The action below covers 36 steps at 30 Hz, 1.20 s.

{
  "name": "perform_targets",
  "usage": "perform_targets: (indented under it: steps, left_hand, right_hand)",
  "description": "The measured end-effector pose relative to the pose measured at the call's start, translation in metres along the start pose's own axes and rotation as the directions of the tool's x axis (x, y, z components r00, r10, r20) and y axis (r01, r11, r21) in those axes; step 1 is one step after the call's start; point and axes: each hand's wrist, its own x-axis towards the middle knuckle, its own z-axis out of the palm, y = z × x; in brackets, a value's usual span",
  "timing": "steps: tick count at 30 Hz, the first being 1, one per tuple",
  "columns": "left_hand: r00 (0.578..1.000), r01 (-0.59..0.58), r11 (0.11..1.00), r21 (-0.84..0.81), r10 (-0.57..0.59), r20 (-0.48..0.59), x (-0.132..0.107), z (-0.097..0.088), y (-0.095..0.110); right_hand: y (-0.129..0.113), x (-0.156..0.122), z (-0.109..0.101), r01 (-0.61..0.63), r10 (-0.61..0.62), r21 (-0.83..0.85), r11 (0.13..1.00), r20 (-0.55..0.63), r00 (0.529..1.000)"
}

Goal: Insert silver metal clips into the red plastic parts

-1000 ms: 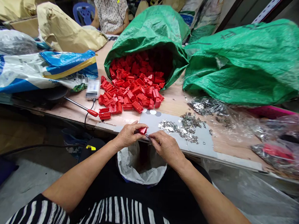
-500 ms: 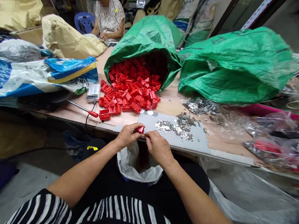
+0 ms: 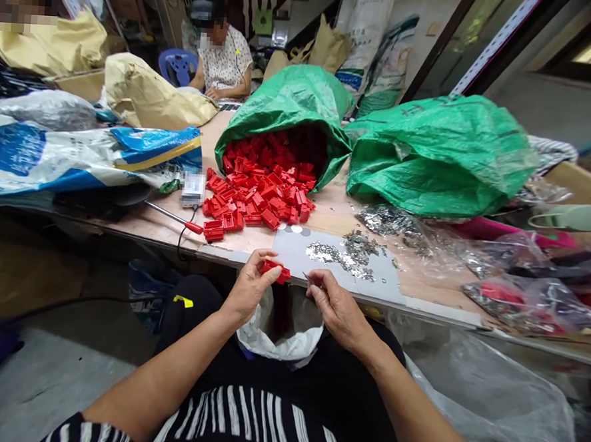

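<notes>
Between the thumb and fingers of my left hand is a red plastic part, held at the table's front edge. My right hand pinches a thin, dark pointed piece, too small to name; its tip points toward the red part, a short gap away. Below both hands a white sack stands open between my knees. Small shiny metal pieces lie on a grey sheet just beyond my hands. Behind them, a heap of red plastic parts spills out of a green sack.
Another green sack lies to the right, near clear plastic bags. At left are a red-handled tool, a small white box and a blue-and-white sack. A co-worker sits across the table.
My hands have moved apart. The red part has turned and shows more of its length in my left hand, while the thin piece now shows in my right. The camera view has tilted up.
</notes>
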Motion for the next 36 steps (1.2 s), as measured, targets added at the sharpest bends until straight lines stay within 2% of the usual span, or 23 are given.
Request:
perform_targets:
  steps: [3, 6, 15, 19, 25, 28, 30, 33, 36]
  left_hand:
    - [0.974, 0.226, 0.916, -0.331, -0.218, 0.062, -0.01, 0.001, 0.004]
    - [0.931, 0.345, 0.802, -0.487, -0.357, 0.073, -0.017, 0.0, 0.007]
    - [0.842, 0.467, 0.634, -0.616, -0.532, 0.092, -0.026, 0.01, 0.018]
    - [0.831, 0.462, 0.592, -0.66, -0.549, 0.09, -0.028, 0.013, 0.017]
    - [0.844, 0.434, 0.591, -0.68, -0.53, 0.078, -0.028, 0.013, 0.012]
    - [0.848, 0.448, 0.591, -0.671, -0.519, 0.109, -0.028, 0.011, 0.007]
    - [0.856, 0.452, 0.607, -0.653, -0.502, 0.126, -0.027, 0.009, 0.002]
    - [0.891, 0.404, 0.717, -0.568, -0.449, 0.066, -0.027, 0.002, -0.013]
    - [0.911, 0.382, 0.883, -0.274, -0.409, -0.047, -0.026, -0.009, -0.036]
  right_hand:
    - [-0.016, -0.001, 0.0, 0.059, -0.063, 0.064, 0.996, 0.055, 0.997]
    - [-0.026, 0.0, 0.003, 0.092, -0.1, 0.071, 0.993, 0.124, 0.987]
    - [-0.034, 0.001, 0.002, 0.116, -0.139, 0.176, 0.978, 0.12, 0.983]
    - [-0.034, 0.001, 0.001, 0.133, -0.149, 0.145, 0.98, 0.109, 0.983]
    - [-0.03, 0.003, 0.006, 0.162, -0.165, 0.109, 0.981, 0.017, 0.986]
    - [-0.025, 0.006, 0.013, 0.115, -0.111, 0.201, 0.973, -0.029, 0.993]
    - [-0.021, 0.01, 0.016, 0.066, -0.063, 0.276, 0.959, -0.02, 0.998]
    - [-0.013, 0.02, 0.018, 0.005, -0.007, 0.295, 0.956, 0.007, 1.0]
    - [-0.003, 0.039, 0.016, -0.018, 0.025, 0.18, 0.984, -0.04, 0.999]
